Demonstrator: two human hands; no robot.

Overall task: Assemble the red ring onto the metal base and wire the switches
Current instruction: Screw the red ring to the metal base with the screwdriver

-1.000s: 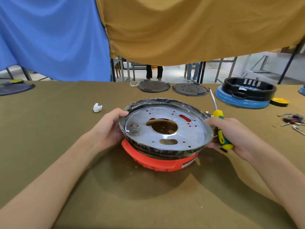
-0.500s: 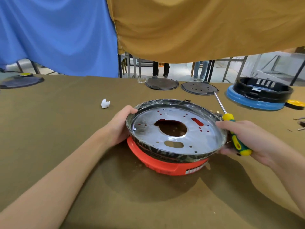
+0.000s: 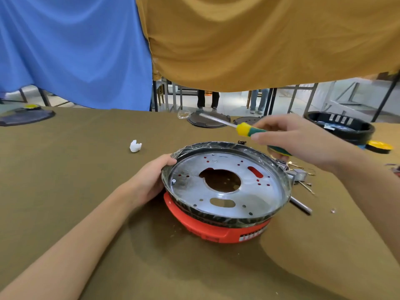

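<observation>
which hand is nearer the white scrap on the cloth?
Left. The left hand grips the metal base's rim, just right of and nearer the camera than the white scrap. The right hand holds the screwdriver far right.

- Left hand (image 3: 151,182) grips the metal base's (image 3: 225,187) rim (red ring (image 3: 207,228) underneath).
- Right hand (image 3: 303,141) holds a screwdriver (image 3: 249,129) above the base.

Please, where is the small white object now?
In the head view, the small white object lies on the table, left of the metal base, beyond the left hand.
</observation>
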